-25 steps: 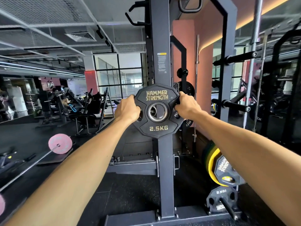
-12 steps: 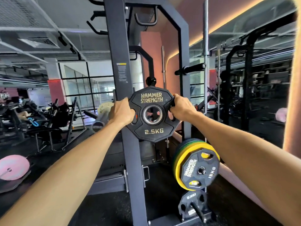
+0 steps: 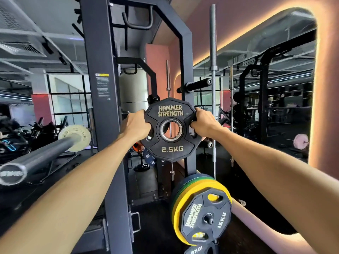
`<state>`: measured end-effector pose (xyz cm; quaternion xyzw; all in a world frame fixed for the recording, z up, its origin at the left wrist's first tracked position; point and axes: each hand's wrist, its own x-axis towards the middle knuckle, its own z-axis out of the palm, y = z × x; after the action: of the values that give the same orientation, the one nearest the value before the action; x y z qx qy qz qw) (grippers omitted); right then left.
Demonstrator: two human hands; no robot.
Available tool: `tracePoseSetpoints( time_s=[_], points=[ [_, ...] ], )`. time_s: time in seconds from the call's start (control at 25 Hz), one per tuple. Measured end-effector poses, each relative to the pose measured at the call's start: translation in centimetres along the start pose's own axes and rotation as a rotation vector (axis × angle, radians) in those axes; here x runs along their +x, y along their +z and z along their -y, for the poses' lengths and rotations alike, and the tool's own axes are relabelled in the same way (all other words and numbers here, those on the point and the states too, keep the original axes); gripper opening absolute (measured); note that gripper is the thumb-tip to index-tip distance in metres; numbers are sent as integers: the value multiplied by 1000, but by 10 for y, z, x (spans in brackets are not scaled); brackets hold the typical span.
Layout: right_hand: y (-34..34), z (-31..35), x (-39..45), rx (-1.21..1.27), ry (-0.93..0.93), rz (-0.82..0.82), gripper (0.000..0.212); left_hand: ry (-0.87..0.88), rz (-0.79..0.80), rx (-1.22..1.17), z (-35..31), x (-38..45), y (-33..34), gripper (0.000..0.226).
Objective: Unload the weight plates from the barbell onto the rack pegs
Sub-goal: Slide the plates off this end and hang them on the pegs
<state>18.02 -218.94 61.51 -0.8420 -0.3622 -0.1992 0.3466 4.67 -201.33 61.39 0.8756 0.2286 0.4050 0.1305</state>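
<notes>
View swung right; your left hand (image 3: 136,125) and right hand (image 3: 202,123) still grip the 2.5 kg plate (image 3: 169,149) mid-air, right of the rack upright (image 3: 100,107).

I hold the black 2.5 kg plate (image 3: 170,129) upright at arm's length, my left hand (image 3: 136,125) gripping its left edge and my right hand (image 3: 202,123) its right edge, fingers hooked into its cut-outs. Behind it stands the rack upright (image 3: 100,107), with a bare peg (image 3: 195,85) up to the right. Lower right, a 15 kg plate (image 3: 205,215) sits against yellow and green plates. The barbell sleeve (image 3: 36,158) juts in at left.
</notes>
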Motion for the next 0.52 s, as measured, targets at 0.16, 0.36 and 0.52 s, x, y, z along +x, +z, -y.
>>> tracePoseSetpoints(
  time_s=[0.16, 0.36, 0.52],
  points=[
    [9, -43, 52, 4, -17, 1, 17, 20, -10, 14, -12, 46, 47, 25],
    [13, -97, 102, 18, -9, -24, 20, 42, 3, 18, -41, 95, 100, 21],
    [8, -147, 130, 10, 8, -28, 21, 51, -3, 97, -67, 124, 142, 23]
  ],
)
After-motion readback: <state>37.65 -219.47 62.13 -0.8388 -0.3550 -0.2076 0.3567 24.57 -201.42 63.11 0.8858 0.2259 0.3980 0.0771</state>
